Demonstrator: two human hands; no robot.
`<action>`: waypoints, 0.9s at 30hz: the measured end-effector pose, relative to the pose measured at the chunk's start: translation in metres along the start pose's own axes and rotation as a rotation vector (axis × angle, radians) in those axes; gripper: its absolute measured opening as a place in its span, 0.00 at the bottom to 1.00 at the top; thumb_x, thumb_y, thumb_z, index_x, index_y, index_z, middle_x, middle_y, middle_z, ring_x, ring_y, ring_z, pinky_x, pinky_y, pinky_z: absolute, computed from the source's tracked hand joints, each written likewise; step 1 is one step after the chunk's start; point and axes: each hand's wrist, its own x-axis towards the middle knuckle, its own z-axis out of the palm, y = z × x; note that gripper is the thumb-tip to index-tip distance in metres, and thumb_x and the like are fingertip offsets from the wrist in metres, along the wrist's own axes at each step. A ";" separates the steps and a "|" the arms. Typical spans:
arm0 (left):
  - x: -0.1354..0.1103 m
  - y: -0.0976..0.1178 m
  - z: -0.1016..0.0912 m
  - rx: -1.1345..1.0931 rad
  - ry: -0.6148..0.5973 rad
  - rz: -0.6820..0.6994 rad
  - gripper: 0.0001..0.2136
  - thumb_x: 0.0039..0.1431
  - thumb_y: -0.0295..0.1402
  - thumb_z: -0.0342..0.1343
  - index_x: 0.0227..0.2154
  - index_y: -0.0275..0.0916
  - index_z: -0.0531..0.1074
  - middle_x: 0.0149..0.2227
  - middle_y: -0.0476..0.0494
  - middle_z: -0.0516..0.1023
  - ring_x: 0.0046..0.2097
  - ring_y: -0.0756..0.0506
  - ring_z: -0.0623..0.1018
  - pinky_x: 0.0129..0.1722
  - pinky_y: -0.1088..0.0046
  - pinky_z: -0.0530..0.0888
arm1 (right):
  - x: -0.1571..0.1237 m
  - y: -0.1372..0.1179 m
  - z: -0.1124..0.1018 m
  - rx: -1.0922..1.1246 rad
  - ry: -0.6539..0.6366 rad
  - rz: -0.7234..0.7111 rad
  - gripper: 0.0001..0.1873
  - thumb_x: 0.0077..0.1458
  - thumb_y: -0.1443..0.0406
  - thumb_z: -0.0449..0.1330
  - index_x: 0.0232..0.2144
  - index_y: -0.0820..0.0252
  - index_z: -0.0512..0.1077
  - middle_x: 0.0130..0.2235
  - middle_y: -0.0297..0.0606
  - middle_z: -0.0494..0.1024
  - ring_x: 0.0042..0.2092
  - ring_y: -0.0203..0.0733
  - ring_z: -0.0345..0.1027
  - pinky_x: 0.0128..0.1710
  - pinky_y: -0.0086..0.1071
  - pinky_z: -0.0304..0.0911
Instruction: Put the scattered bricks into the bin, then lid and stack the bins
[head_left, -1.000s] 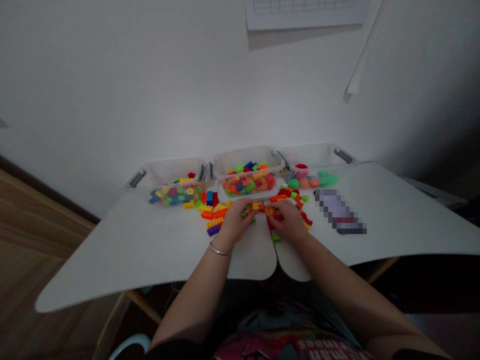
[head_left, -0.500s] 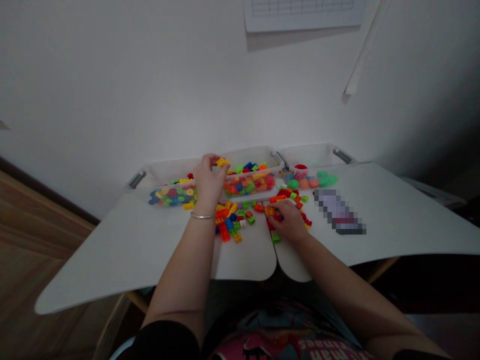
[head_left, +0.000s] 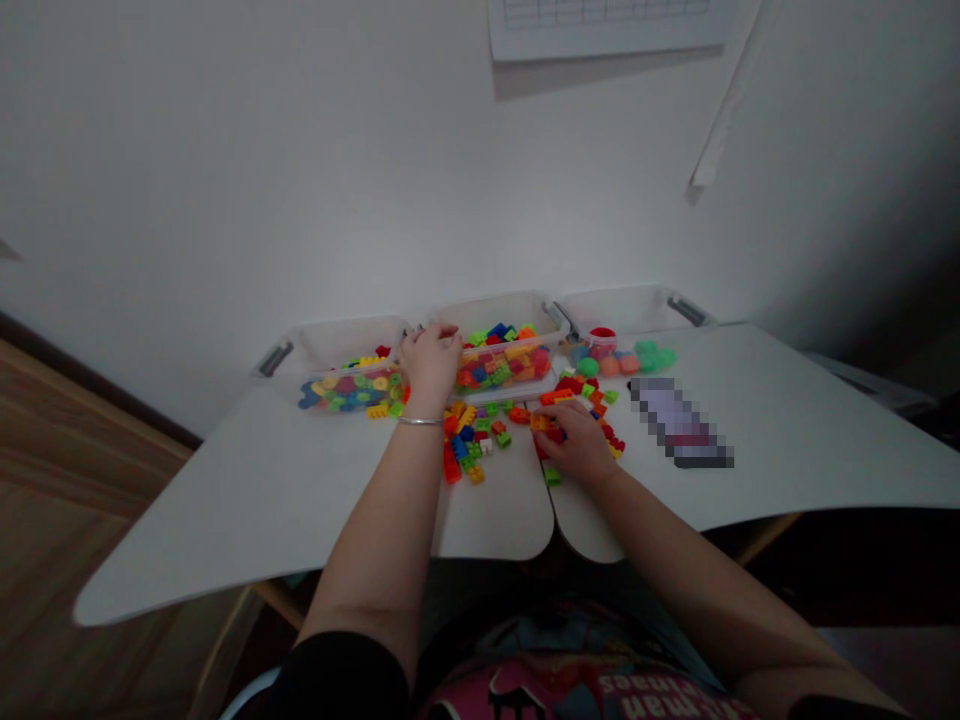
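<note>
My left hand (head_left: pixel 430 362) is over the left end of the middle clear bin (head_left: pixel 517 298), palm down, its fingers stretched to the right. No brick shows in it, though the underside of the hand is hidden. Several colourful toy bricks (head_left: pixel 501 365) fill the bottom of that bin. My right hand (head_left: pixel 581 440) rests low at the right-hand pile of loose bricks (head_left: pixel 574 386), thumb and fingers closed around an orange toy brick (head_left: pixel 541 422). Between my forearms lies another spread of loose bricks (head_left: pixel 469 450), partly covered by my left wrist.
A left clear bin (head_left: pixel 300 345) holds colourful pieces. In the right clear bin (head_left: pixel 622 305) are green and orange round pieces and a red cup-like piece (head_left: pixel 602 337). A blurred-out phone-shaped object (head_left: pixel 679 422) lies on the white table (head_left: pixel 795 430). The wall stands behind the bins.
My left hand has lowered and shifted slightly right, to the middle bin's edge. The yellow toy brick it pinched is out of sight. My right hand has stayed in place.
</note>
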 end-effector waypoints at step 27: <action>-0.125 0.016 0.006 -0.101 -0.530 0.387 0.12 0.60 0.37 0.56 0.44 0.40 0.74 0.39 0.46 0.80 0.42 0.42 0.76 0.45 0.64 0.71 | 0.000 -0.001 0.003 -0.064 0.086 -0.159 0.12 0.53 0.69 0.59 0.41 0.56 0.75 0.39 0.41 0.79 0.41 0.47 0.71 0.44 0.43 0.67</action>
